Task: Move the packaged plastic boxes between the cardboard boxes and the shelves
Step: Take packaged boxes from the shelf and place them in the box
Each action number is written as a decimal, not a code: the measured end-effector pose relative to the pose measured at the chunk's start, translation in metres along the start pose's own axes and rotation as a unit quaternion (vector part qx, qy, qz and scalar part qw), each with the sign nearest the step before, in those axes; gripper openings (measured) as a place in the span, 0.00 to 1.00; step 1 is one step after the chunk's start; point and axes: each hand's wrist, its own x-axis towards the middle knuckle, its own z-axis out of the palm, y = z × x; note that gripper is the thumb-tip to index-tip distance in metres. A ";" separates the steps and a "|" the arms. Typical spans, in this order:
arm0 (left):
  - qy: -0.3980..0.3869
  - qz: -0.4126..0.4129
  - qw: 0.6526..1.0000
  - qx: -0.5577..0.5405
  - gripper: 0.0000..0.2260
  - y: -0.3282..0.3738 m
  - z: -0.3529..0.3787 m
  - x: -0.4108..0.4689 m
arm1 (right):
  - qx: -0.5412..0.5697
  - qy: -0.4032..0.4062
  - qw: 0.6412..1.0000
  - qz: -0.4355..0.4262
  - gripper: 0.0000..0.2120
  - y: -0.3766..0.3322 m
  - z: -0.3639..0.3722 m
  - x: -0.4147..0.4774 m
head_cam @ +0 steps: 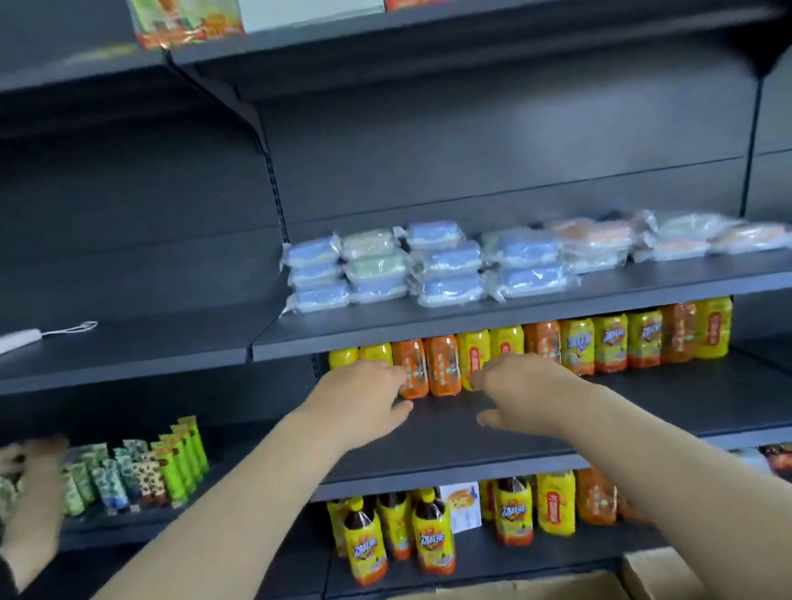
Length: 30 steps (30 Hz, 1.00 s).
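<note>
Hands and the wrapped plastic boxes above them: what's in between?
Head view: between the left hand, the right hand and the wrapped plastic boxes come drink bottles and the front edge of the boxes' shelf.

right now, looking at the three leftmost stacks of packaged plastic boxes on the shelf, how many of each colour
blue packaged boxes: 7
green packaged boxes: 2
total: 9

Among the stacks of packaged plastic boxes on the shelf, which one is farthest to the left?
The stack of three blue boxes at the row's left end; every other stack lies to its right.
</note>
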 end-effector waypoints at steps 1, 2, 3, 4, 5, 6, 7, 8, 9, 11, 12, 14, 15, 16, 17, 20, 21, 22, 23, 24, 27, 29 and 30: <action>0.013 -0.002 1.000 0.001 0.12 0.001 -0.006 0.009 | -0.003 0.012 1.000 -0.001 0.18 0.005 -0.010 0.005; 0.024 -0.007 1.000 -0.001 0.12 0.003 -0.011 0.018 | -0.007 0.024 1.000 -0.001 0.17 0.010 -0.018 0.011; 0.032 -0.015 0.999 -0.004 0.12 0.004 -0.016 0.028 | -0.014 0.037 0.999 -0.002 0.17 0.016 -0.027 0.016; 0.035 -0.022 0.999 -0.007 0.12 0.005 -0.021 0.038 | -0.022 0.050 0.999 -0.005 0.17 0.024 -0.034 0.022; 0.036 -0.030 0.999 -0.006 0.13 0.006 -0.025 0.048 | -0.029 0.061 0.998 -0.009 0.17 0.032 -0.040 0.028; 0.038 -0.038 0.999 -0.002 0.13 0.005 -0.029 0.059 | -0.034 0.071 0.997 -0.012 0.17 0.041 -0.044 0.035; 0.040 -0.048 0.998 0.002 0.14 0.005 -0.032 0.069 | -0.037 0.080 0.996 -0.012 0.18 0.050 -0.048 0.043; 0.043 -0.058 0.997 0.005 0.14 0.003 -0.035 0.079 | -0.038 0.085 0.996 -0.008 0.19 0.060 -0.051 0.051; 0.046 -0.067 0.997 0.010 0.14 0.001 -0.036 0.087 | -0.035 0.090 0.995 -0.001 0.20 0.070 -0.054 0.059; 0.045 -0.081 0.995 0.031 0.14 -0.005 -0.038 0.101 | -0.014 0.094 0.995 0.022 0.21 0.091 -0.057 0.075; 0.043 -0.087 0.994 0.045 0.14 -0.009 -0.040 0.106 | -0.005 0.093 0.995 0.035 0.21 0.099 -0.059 0.082; 0.044 -0.107 0.991 0.060 0.14 -0.019 -0.044 0.115 | 0.001 0.085 0.995 0.050 0.21 0.113 -0.061 0.094; 0.047 -0.116 0.990 0.059 0.14 -0.024 -0.047 0.120 | 0.009 0.084 0.995 0.051 0.21 0.118 -0.061 0.100; 0.054 -0.122 0.989 0.058 0.15 -0.030 -0.048 0.125 | 0.017 0.086 0.995 0.049 0.21 0.121 -0.061 0.108; 0.064 -0.125 0.988 0.056 0.15 -0.036 -0.049 0.131 | 0.023 0.092 0.994 0.047 0.21 0.124 -0.061 0.116; 0.099 -0.134 0.985 0.036 0.14 -0.057 -0.046 0.149 | 0.050 0.102 0.992 0.045 0.22 0.126 -0.060 0.145; 0.107 -0.136 0.984 0.034 0.13 -0.066 -0.042 0.155 | 0.062 0.104 0.992 0.046 0.22 0.125 -0.059 0.156; 0.111 -0.138 0.983 0.038 0.14 -0.076 -0.037 0.163 | 0.072 0.104 0.991 0.047 0.23 0.124 -0.057 0.169; 0.112 -0.138 0.983 0.043 0.14 -0.088 -0.031 0.170 | 0.078 0.105 0.990 0.049 0.23 0.123 -0.053 0.182; 0.112 -0.137 0.983 0.045 0.15 -0.101 -0.023 0.178 | 0.082 0.104 0.990 0.054 0.23 0.121 -0.049 0.196; 0.117 -0.126 0.984 0.041 0.16 -0.145 0.002 0.203 | 0.085 0.102 0.989 0.073 0.22 0.115 -0.033 0.246; 0.108 -0.113 0.987 0.032 0.16 -0.176 0.017 0.219 | 0.084 0.084 0.989 0.085 0.21 0.108 -0.027 0.282; 0.102 -0.108 0.989 0.026 0.15 -0.193 0.023 0.227 | 0.083 0.076 0.989 0.092 0.21 0.106 -0.026 0.300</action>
